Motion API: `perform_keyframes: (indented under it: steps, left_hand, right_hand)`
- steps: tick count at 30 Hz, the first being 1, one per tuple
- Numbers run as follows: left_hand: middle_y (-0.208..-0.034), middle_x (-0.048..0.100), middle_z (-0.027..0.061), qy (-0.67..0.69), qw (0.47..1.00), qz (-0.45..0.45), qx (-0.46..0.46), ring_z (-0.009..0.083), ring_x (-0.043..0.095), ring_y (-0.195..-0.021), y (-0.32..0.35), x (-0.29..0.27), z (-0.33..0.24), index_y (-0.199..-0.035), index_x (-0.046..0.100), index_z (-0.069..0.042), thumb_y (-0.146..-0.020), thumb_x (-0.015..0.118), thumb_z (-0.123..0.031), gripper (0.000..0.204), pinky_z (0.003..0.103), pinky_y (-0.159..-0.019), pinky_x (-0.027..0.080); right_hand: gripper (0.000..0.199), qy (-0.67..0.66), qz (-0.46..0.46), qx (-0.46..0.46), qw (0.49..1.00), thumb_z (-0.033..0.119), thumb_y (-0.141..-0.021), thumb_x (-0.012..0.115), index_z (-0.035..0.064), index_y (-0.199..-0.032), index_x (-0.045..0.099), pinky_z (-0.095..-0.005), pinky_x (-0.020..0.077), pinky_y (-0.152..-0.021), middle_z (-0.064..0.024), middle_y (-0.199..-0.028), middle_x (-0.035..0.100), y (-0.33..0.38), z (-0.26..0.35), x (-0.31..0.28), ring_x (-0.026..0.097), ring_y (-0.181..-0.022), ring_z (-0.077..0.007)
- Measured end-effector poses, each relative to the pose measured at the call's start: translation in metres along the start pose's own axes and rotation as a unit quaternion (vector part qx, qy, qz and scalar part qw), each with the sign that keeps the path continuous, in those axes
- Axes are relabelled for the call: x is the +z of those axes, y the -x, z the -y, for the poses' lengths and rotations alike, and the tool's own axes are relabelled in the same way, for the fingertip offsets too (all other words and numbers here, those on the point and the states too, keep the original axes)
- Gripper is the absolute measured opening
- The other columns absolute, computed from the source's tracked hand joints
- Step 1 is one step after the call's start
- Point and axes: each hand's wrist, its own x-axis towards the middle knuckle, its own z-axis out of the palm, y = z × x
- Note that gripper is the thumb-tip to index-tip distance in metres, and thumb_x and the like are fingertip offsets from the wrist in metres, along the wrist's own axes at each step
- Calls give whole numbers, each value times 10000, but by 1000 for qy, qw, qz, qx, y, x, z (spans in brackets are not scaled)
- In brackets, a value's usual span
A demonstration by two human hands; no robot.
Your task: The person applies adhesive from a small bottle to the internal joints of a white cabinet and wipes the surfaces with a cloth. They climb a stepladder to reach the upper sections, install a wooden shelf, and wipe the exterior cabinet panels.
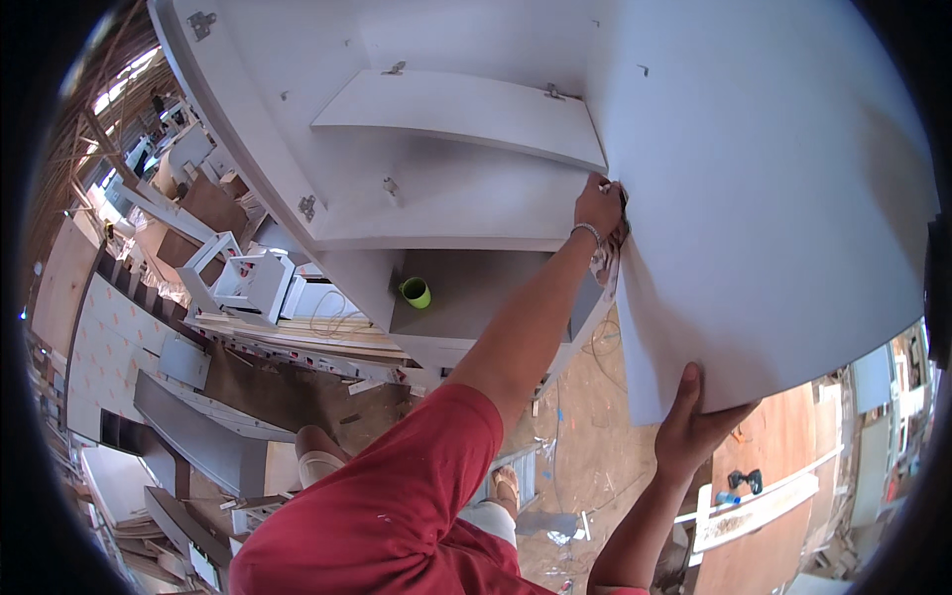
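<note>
A large white cabinet door [764, 218] stands swung out on the right. My right hand [689, 426] grips its lower edge, thumb on the near face and the other fingers under it. At the door's inner edge, beside the cabinet's side wall, my left hand [600, 210] is closed on something small that I cannot make out; its fingers are partly hidden. The white cabinet [436, 198] stands open before me. Inside it a loose-looking white panel [456, 111] with metal hinges [555, 92] along its top edge leans at a slant.
A green cup [415, 293] stands in the grey lower compartment. Another hinge [307, 206] sits on the cabinet's left side. Below right, a cordless drill [746, 482] lies on a wooden board [783, 436]. Grey curved panels [198, 436] and a white frame [253, 283] crowd the left.
</note>
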Motion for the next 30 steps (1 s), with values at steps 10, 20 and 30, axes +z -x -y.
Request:
perform_keyframes:
  steps: [10,20,30]
  left_hand:
    - [-1038,694,286,10,996,-56,-67,470,664,-1000,11,-5,1,-1176,524,-52,-976,551,-267,295,535,-888,509]
    - [-1096,691,286,-75,980,-108,146,439,670,-1044,-22,-94,-145,-1184,580,34,-937,622,-389,492,511,-894,529]
    - [-856,666,97,236,954,167,76,199,653,-718,-95,-135,-394,-963,637,-38,-989,504,-328,321,357,-648,527]
  right_hand:
    - [599,-26,2,-34,999,177,-1001,640,-80,-1432,312,-426,402,-1049,-241,-1310,490,1,12,7,509,-1232,-328]
    - [484,-79,8,-15,997,148,-974,647,-88,-1313,396,-407,479,-922,-238,-1152,596,-12,22,-3,612,-1068,-310]
    - [303,-121,14,-11,992,82,-937,639,-14,-1177,480,-429,508,-736,-219,-925,652,-31,55,-14,669,-840,-384]
